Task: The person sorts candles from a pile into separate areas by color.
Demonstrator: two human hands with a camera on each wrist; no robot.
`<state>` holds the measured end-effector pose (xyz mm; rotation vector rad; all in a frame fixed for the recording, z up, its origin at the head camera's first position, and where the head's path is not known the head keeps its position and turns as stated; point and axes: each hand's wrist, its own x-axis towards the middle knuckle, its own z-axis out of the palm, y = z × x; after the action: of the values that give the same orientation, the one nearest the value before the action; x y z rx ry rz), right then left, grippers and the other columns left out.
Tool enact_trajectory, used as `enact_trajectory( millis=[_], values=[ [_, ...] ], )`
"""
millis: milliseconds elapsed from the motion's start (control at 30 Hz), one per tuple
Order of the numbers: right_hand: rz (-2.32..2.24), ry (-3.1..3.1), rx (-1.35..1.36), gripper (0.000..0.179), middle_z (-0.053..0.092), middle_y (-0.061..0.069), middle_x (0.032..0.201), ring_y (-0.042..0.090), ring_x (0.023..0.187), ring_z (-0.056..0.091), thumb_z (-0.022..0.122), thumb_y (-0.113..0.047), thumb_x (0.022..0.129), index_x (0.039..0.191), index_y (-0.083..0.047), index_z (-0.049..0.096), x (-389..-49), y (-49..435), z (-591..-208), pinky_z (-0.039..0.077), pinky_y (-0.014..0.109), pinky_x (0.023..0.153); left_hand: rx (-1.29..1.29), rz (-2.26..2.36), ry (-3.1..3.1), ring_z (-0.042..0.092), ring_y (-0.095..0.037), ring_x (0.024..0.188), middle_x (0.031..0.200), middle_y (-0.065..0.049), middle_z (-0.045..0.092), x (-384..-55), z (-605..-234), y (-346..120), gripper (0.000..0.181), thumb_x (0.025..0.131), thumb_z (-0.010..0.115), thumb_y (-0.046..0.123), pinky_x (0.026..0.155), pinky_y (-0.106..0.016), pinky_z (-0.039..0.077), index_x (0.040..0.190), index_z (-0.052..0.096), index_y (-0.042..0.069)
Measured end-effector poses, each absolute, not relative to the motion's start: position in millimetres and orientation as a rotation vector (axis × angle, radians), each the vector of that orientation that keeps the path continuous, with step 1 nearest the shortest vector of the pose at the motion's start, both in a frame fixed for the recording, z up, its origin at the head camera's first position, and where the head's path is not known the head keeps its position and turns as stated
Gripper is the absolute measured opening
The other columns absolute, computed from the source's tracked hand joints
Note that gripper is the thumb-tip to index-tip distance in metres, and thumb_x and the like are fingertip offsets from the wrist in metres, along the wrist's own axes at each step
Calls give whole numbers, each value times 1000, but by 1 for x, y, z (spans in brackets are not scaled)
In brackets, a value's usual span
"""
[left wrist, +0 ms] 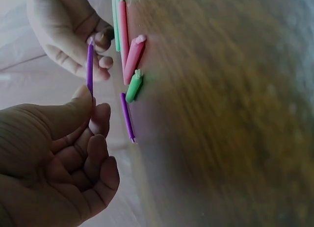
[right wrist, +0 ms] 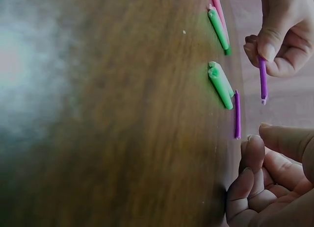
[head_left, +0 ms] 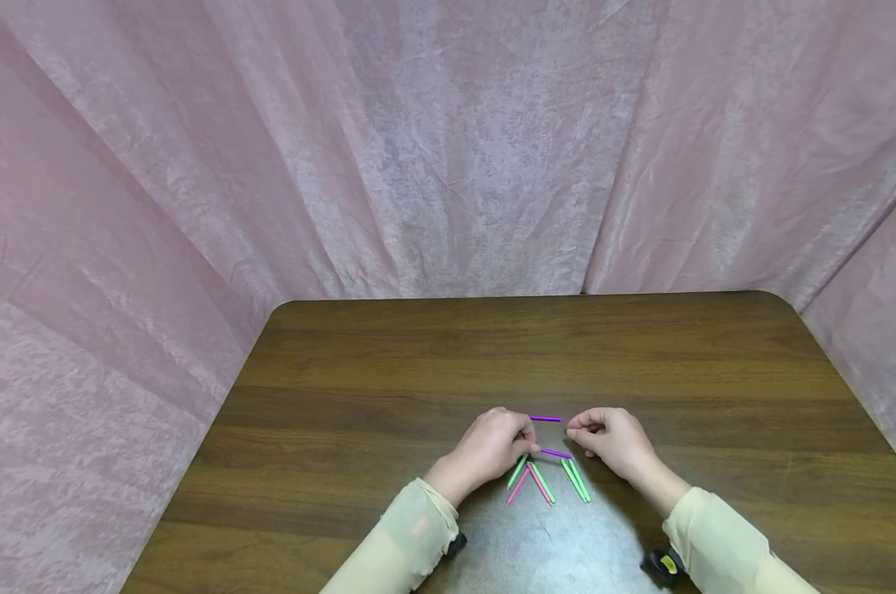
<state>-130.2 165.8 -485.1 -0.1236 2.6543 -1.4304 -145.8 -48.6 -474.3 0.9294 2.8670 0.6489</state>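
My left hand [head_left: 495, 443] pinches a thin purple stick [left wrist: 90, 67] by one end between thumb and fingers. Its free end, with a pale frayed tip, points toward my right hand [head_left: 615, 443]. The right hand's fingers hang loosely curled near that end, thumb apart from the fingertips, with nothing visible in them. A second purple stick [head_left: 545, 418] lies sideways on the table, beyond the held one. Nearer to me lie slanted pink sticks [head_left: 518, 487] and green sticks [head_left: 544, 483], some joined in a point below my left fingers. Two more green sticks [right wrist: 221, 85] lie side by side to the right.
The sticks lie on a brown wood-grain table [head_left: 389, 346] with rounded far corners. Pink curtains [head_left: 478, 148] hang behind it and along the sides. Light glares on the tabletop between my forearms. Dark straps sit at both wrists.
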Motion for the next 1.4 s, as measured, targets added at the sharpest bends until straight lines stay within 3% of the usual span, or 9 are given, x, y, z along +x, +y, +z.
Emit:
enact_trajectory(
  millis=[367, 833, 1400],
  values=[
    [-1455, 2598, -122, 9, 67, 3, 70, 11, 57, 57, 73, -12, 85, 89, -4, 72, -120, 170, -482, 45, 23, 54, 775, 813, 2868, 48, -2, 61, 63, 15, 54, -153, -477, -53, 17, 84, 76, 23, 61, -20, 41, 72, 66, 19],
    [-1423, 2574, -110, 10, 68, 2, 74, 15, 59, 60, 75, -12, 83, 90, -4, 73, -112, 171, -481, 48, 25, 55, 619, 917, 2903, 49, -3, 61, 63, 14, 57, -158, -478, -57, 15, 83, 77, 23, 61, -22, 42, 72, 68, 17],
    [-1317, 2650, -162, 8, 67, -4, 73, 8, 56, 58, 76, -15, 82, 87, -10, 73, -102, 171, -480, 46, 24, 57, 554, 1002, 2884, 48, -2, 58, 59, 13, 58, -166, -480, -57, 17, 83, 77, 22, 62, -22, 41, 70, 69, 16]
  ],
)
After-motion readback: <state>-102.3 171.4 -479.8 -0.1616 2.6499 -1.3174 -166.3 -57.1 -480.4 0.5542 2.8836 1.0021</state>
